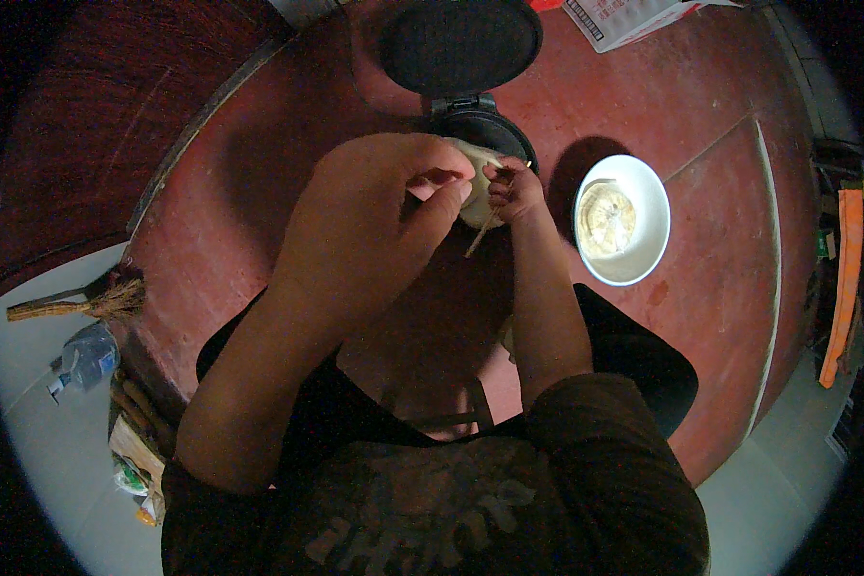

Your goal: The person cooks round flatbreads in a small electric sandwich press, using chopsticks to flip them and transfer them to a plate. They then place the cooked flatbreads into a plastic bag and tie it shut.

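My left hand (371, 209) is in the middle, its thumb and bent forefinger almost meeting beside a pale, soft sheet that looks like dough (479, 189). Whether those fingertips pinch it is hidden. My right hand (517, 193) grips a thin tan stick, perhaps a chopstick (479, 240), and its fingers touch the sheet's edge. Under and beyond both hands lies the black round lower plate (493, 133) of an electric griddle. Its round lid (461, 45) stands open on a hinge at the back.
Right of my hands, a white bowl (641, 245) holds a pale, doughy mass (606, 218). A printed carton (630, 21) sits at the far right of the red floor surface (698, 86). At left are a straw hand broom (86, 306) and a clear plastic bottle (90, 356). An orange strip (842, 288) lies far right.
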The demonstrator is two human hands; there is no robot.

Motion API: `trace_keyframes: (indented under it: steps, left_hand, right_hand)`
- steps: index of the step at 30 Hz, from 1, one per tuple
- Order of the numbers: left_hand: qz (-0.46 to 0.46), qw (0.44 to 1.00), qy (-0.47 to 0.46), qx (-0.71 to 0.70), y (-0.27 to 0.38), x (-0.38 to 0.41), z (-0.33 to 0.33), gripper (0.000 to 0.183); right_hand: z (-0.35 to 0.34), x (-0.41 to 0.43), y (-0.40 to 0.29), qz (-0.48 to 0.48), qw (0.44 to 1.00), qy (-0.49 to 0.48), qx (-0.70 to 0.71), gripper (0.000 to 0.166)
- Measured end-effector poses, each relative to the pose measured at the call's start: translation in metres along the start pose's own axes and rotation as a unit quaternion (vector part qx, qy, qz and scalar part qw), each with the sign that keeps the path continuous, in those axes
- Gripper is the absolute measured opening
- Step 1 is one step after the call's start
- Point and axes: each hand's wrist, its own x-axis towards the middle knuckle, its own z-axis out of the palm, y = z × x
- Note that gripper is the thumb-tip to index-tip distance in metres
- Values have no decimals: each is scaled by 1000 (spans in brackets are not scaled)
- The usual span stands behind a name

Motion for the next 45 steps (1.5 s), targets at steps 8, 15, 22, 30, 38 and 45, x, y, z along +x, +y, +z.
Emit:
trace_keyframes:
  steps: [8,15,22,30,38,45]
  left_hand:
    - [-5,1000,-16,13,5,-2,-1,11]
    - [-4,1000,-19,15,6,-3,2,11]
    - [-16,1000,-10,-14,3,-7,-5,11]
    - [-60,998,-33,-3,2,-6,-14,12]
    - [-49,998,-29,-12,0,-5,-6,13]
    - [-23,999,-25,-3,-2,-2,-7,15]
  right_hand:
    - [8,-22,9,-334,792,278,-428,31]
    - [28,-10,18,-251,580,268,-728,46]
    - [3,9,23,-190,682,241,-664,36]
    - [-85,123,13,-157,768,297,-546,50]
    - [-61,156,-11,-164,754,242,-588,52]
    - [-14,99,-102,-277,641,-8,-716,64]
